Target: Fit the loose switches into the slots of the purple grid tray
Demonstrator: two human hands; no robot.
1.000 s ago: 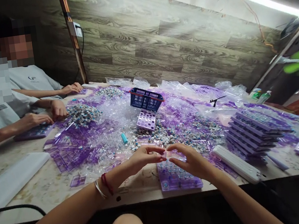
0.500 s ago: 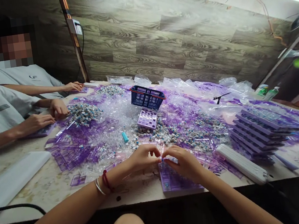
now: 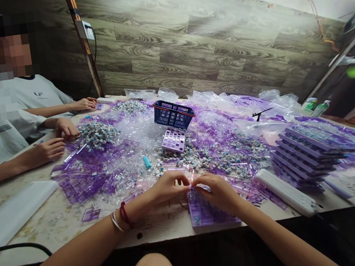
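Note:
My left hand (image 3: 170, 184) is closed, thumb and forefinger pinched together at the far left corner of a purple plastic tray (image 3: 216, 222). Fingertip to fingertip with it, my right hand (image 3: 217, 191) pinches at the same spot and covers much of the tray. Whatever lies between the fingertips is too small to name. The tray rests at the table's front edge, with a small clear piece in its near left corner. Just beyond my hands spreads a heap of small white and blue parts (image 3: 230, 154).
A dark blue basket (image 3: 174, 115) stands mid-table behind a lilac grid piece (image 3: 173, 140). Purple trays are stacked (image 3: 309, 154) at right, beside a white power strip (image 3: 286, 192). Purple clear plastic pieces (image 3: 94, 180) lie at left. Two co-workers sit on the left.
My hands stay pinched together over the tray, nearly still. The view has shifted slightly. At far right, a hand's purple tray has moved, and the nearer left co-worker's head has lowered.

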